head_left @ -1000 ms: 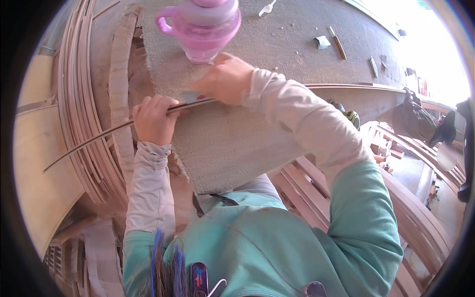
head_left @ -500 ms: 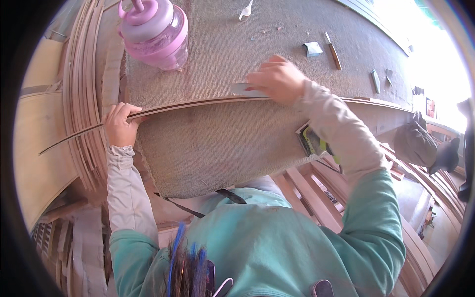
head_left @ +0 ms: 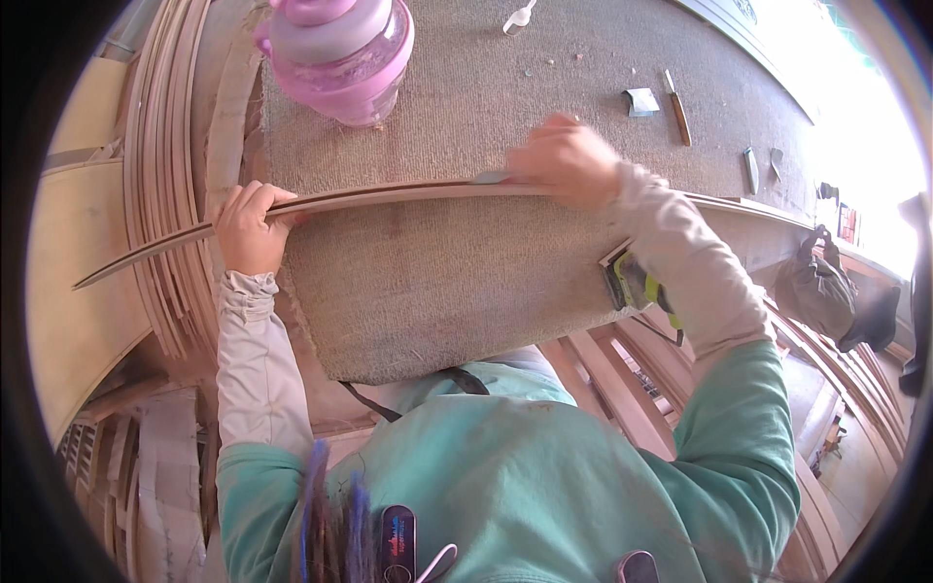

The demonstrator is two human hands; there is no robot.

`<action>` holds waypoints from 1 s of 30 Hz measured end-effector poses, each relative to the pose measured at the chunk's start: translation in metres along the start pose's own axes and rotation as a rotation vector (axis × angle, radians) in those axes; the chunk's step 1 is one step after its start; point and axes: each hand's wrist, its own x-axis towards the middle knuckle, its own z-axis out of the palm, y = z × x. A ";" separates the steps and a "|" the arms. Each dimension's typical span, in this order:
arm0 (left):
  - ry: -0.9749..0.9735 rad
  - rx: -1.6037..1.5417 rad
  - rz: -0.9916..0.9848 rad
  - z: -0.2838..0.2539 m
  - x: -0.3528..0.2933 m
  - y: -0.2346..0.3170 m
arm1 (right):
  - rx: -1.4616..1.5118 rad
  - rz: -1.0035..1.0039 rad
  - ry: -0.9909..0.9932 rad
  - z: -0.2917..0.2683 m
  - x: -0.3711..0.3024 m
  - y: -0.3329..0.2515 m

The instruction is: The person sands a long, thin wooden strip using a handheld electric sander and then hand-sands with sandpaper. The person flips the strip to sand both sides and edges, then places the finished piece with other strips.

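Note:
A long, thin wooden strip (head_left: 408, 192) runs across the carpeted bench from left to right, its left end sticking out past the bench edge. My left hand (head_left: 251, 225) is closed around the strip near that edge, thumb on the near side. Farther right, my right hand (head_left: 564, 163), blurred by motion, grips a flat grey blade-like piece (head_left: 490, 178). That piece lies along the strip's upper far edge, and most of it is hidden by my fingers. Whether it is a scraper I cannot tell.
A pink bottle (head_left: 340, 73) stands at the far left of the carpet (head_left: 437, 282). A brown-handled tool (head_left: 678, 112), a small white packet (head_left: 640, 102) and a white spoon-like item (head_left: 519, 17) lie beyond my right hand. A green-and-black object (head_left: 637, 282) sits under my right forearm. Wooden strips (head_left: 165, 194) are stacked at left.
The strip has tilted so more of its flat side shows. The grey piece has come down from just beyond the strip onto its edge. The whole view has shifted slightly.

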 end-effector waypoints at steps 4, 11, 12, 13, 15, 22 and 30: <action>-0.026 -0.005 0.010 -0.002 -0.001 -0.001 | 0.130 -0.117 0.117 0.041 0.065 -0.020; 0.026 0.016 0.014 0.000 -0.001 -0.002 | 0.002 0.073 -0.143 0.003 0.006 0.002; 0.028 0.017 0.010 0.000 -0.001 0.000 | 0.009 0.073 -0.107 0.000 -0.001 0.002; 0.028 0.023 0.011 -0.001 0.000 0.001 | 0.019 0.075 -0.066 -0.002 -0.003 0.001; 0.030 0.026 0.007 -0.001 0.001 0.001 | 0.021 0.110 -0.088 -0.002 0.003 0.003; -0.007 0.022 -0.007 0.000 0.000 -0.001 | 0.025 0.094 -0.048 0.001 0.001 0.001; -0.002 0.030 0.006 0.000 -0.004 -0.002 | 0.077 -0.071 0.122 0.023 0.027 -0.014</action>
